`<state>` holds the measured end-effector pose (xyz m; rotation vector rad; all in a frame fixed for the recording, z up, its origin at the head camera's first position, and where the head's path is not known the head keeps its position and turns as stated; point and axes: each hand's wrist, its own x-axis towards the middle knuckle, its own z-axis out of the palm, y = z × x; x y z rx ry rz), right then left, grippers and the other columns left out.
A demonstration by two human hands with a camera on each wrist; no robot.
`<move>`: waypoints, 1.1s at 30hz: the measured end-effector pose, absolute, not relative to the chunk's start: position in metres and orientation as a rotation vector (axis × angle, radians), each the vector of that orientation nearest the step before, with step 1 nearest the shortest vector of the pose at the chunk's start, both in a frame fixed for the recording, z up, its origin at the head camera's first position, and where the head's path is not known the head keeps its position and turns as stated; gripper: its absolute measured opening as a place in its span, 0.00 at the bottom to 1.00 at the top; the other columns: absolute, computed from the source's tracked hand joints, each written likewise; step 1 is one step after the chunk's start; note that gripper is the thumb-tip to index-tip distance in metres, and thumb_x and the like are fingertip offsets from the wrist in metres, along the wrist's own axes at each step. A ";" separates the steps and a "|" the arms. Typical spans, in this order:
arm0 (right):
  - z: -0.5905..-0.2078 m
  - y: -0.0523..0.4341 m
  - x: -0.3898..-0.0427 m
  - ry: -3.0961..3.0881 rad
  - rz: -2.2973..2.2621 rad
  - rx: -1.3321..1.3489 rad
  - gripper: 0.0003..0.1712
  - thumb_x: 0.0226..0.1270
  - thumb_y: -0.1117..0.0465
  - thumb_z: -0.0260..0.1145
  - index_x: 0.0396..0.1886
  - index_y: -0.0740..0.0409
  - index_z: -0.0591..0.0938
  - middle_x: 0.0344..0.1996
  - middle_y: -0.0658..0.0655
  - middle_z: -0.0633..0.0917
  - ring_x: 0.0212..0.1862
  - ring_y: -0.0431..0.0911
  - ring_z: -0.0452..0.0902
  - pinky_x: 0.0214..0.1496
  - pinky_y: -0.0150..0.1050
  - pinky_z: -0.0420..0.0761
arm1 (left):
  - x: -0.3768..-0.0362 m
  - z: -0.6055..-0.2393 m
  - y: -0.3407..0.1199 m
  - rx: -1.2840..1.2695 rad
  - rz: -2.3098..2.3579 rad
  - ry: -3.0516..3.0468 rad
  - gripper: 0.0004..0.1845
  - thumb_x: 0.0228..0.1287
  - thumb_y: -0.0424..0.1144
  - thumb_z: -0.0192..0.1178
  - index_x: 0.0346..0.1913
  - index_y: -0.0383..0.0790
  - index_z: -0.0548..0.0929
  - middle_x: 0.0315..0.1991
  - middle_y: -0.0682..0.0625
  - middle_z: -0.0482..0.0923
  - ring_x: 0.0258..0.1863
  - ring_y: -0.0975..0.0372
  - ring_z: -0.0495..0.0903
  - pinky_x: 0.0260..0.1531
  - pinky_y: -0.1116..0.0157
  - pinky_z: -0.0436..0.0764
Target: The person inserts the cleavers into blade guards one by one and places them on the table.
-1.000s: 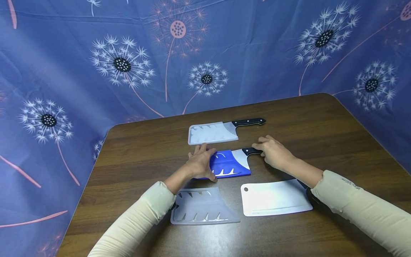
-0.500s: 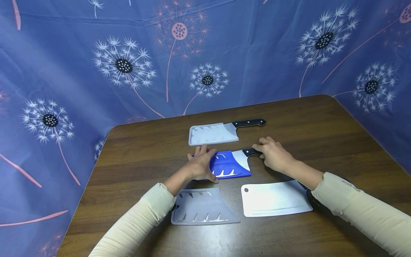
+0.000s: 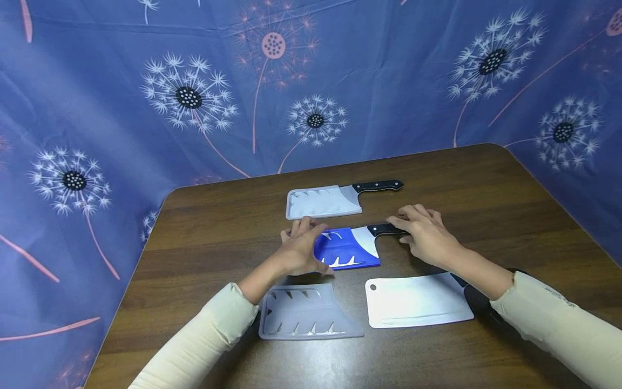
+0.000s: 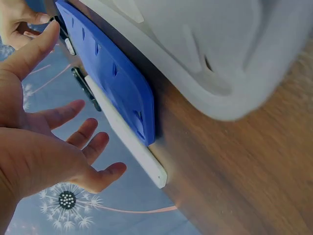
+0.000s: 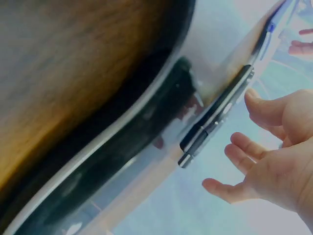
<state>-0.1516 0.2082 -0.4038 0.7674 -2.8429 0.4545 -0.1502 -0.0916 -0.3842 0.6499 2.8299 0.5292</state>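
Note:
A cleaver in a blue blade sheath [image 3: 347,251] lies mid-table in the head view, its black handle [image 3: 381,230] pointing right. Over the sheath's left end is my left hand [image 3: 302,249], which hides that end. Its fingers [image 4: 89,126] are spread, and a gap separates them from the blue sheath [image 4: 117,73] in the left wrist view. My right hand [image 3: 430,235] hovers by the handle's end with loosely bent fingers. In the right wrist view those fingers [image 5: 234,155] stand apart from the black handle [image 5: 222,112] and hold nothing.
Behind lies a second cleaver in a whitish sheath [image 3: 320,203]. Nearer the front are a translucent grey sheath [image 3: 306,313] and a bare cleaver blade [image 3: 413,300], its handle partly under my right arm. A blue dandelion-print cloth [image 3: 233,97] hangs beyond the wooden table [image 3: 218,227].
My right hand has let go of the blue-sheathed cleaver's handle and drawn slightly right and up. My left hand has shifted a little left off the sheath. The cleavers stay put.

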 end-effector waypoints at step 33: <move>-0.381 0.249 -0.103 -2.761 0.511 0.655 0.29 0.45 0.73 0.74 0.52 0.61 0.83 0.49 0.67 0.79 0.54 0.61 0.69 0.53 0.76 0.52 | -0.102 -0.374 -0.122 0.742 0.563 2.834 0.48 0.38 0.51 0.79 0.67 0.45 0.71 0.65 0.45 0.64 0.60 0.52 0.63 0.55 0.46 0.59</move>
